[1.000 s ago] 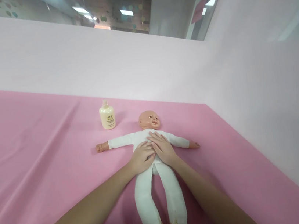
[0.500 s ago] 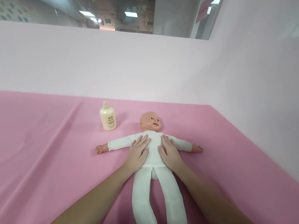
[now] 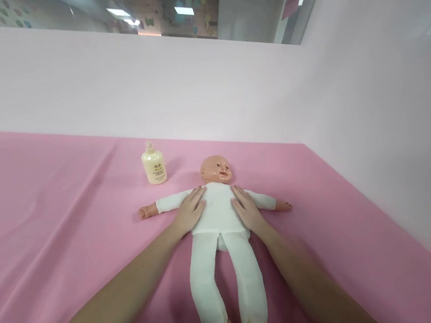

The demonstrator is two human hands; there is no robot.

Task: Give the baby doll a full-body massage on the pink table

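Note:
A baby doll (image 3: pixel 219 209) lies on its back, arms stretched out sideways, with a white cloth body and a bare plastic head turned to the right. My left hand (image 3: pixel 191 211) rests flat along the left side of its chest, fingertips near the shoulder. On the opposite side of the chest lies my right hand (image 3: pixel 247 209), flat too, with the fingers pointing toward the shoulder. Neither hand grips anything. A cream-coloured bottle (image 3: pixel 154 166) with dark print stands upright beyond the doll's outstretched arm on the left.
A pink cover (image 3: pixel 65 204) with creases at the left spreads under the doll. White walls (image 3: pixel 141 91) border it at the back and right. Above the back wall a window (image 3: pixel 162 8) shows ceiling lights.
Both hands have slid outward from the middle of the chest toward the doll's sides, the left one more. More of the white chest shows between them. The camera view has shifted slightly.

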